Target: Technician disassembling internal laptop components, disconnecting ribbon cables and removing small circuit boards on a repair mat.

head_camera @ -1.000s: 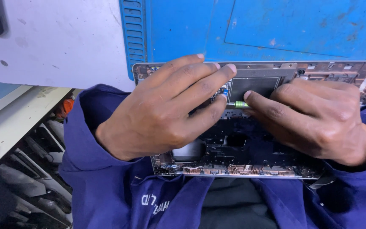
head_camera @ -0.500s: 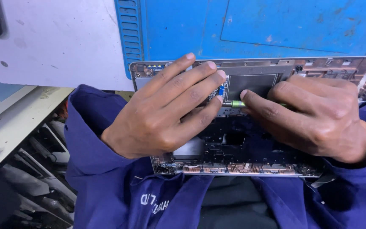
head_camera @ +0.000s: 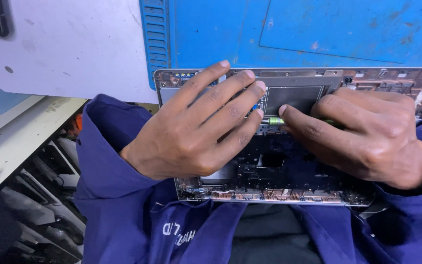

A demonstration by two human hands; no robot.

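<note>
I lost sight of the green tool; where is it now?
In the head view, the green tool lies at centre, between the left hand fingertips and the right hand, over the opened laptop.

A white counter (head_camera: 64, 54) carries a blue work mat (head_camera: 294, 29); the opened laptop chassis (head_camera: 269, 190) overhangs the mat's near edge.

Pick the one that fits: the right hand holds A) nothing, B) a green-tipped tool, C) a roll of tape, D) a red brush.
B: the right hand grips a slim tool whose green and metal end shows beyond its fingertips, lying over the open laptop beside the left hand.
</note>
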